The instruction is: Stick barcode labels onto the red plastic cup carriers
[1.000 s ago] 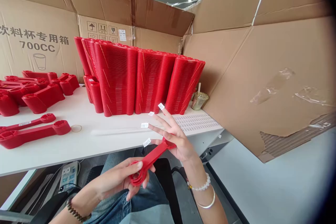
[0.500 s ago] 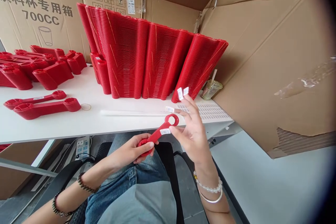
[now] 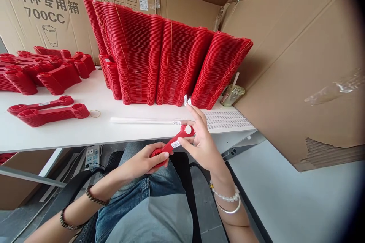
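My left hand (image 3: 148,157) is wrapped round the near end of a red plastic piece with round ends (image 3: 178,136), held tilted over my lap. A small white barcode label (image 3: 175,144) lies on its flat bar. My right hand (image 3: 202,140) is at the far end, its thumb at the label's edge and its other fingers spread. Small white stickers (image 3: 186,100) cling to its raised fingertips, and another barcode sticker (image 3: 177,122) sits at a lower fingertip. Whether the right fingers touch the piece's ring is partly hidden.
Tall red stacks (image 3: 139,57) of like pieces stand at the back of the white table (image 3: 99,133). More piles (image 3: 58,78) lie left, with a labelled piece (image 3: 40,105) nearer. A sticker sheet (image 3: 228,120) and a plastic cup (image 3: 232,95) are right. Cardboard (image 3: 285,64) walls the right side.
My right hand has moved slightly left and tipped its fingers downward, the thumb staying by the label. My left hand keeps hold of the red piece. The view has shifted a little.
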